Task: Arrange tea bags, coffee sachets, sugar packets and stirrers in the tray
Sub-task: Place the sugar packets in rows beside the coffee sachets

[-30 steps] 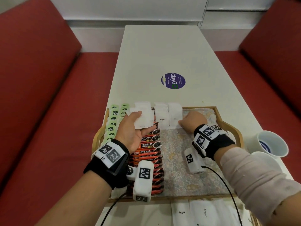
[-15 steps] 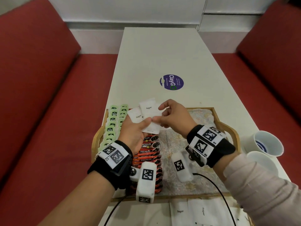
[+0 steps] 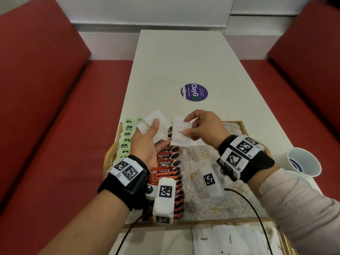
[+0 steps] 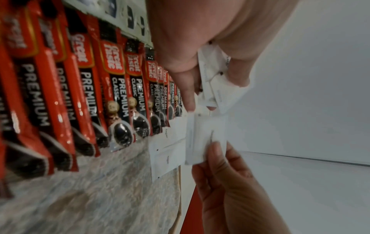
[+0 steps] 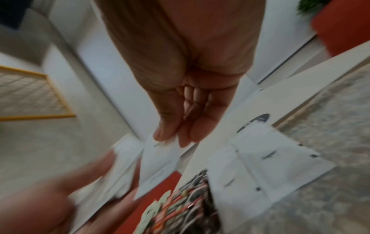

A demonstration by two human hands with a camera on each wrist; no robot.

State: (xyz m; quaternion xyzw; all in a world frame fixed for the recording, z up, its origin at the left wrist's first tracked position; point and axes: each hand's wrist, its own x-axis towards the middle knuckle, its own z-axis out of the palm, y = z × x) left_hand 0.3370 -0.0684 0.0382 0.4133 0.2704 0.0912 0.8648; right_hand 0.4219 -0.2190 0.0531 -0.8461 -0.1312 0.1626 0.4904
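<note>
Could slip: the loose fan of sugar packets (image 3: 155, 124) in the left hand (image 3: 147, 144), pinned only by the thumb against curled fingers (image 4: 238, 74), apt to slide apart and spill at 9 o'clock over the green tea bags (image 3: 127, 137) or onto the red coffee sachets (image 3: 166, 162) lined down the tray (image 3: 241, 124). Might also land crooked: the single sugar packet (image 3: 181, 133), pinched at one edge between thumb and forefinger of the right hand (image 3: 206, 129), hanging limp above the tray's far end, just at 3 o'clock of the fan. Remaining right fingers (image 5: 192, 98) folded into the palm, touching nothing else. More sugar packets already laid at the tray's 12 o'clock rim, others waiting on the surface (image 3: 184, 61) at 6 o'clock. No stirrers in view.
</note>
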